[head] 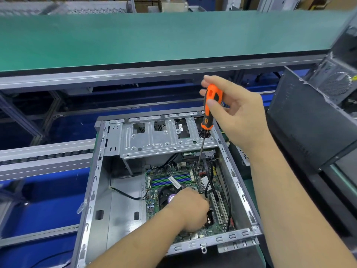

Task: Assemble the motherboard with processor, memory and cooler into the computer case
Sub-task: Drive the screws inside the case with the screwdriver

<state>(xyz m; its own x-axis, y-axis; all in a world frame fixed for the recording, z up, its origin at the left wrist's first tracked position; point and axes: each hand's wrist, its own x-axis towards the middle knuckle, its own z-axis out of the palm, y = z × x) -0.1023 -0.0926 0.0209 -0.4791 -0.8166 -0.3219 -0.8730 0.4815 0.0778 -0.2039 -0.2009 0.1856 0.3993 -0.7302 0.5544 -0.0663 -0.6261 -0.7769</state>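
Item: motherboard (174, 192), seated in the open computer case (239, 192) at the bench's near edge, memory sticks (171, 180) and cooler (167, 197) fitted.

Right hand (234, 111): fingers curled round the orange screwdriver (210, 105), shaft upright, tip resting at a board screw hole.

Left hand (190, 208): pressed on the board beside the cooler; finger closure could not be told.

Risks: a tip slip would likely gouge traces; loose black cables (211, 180) near the shaft could snag; the screw cluster on the shaft collar might drop in.
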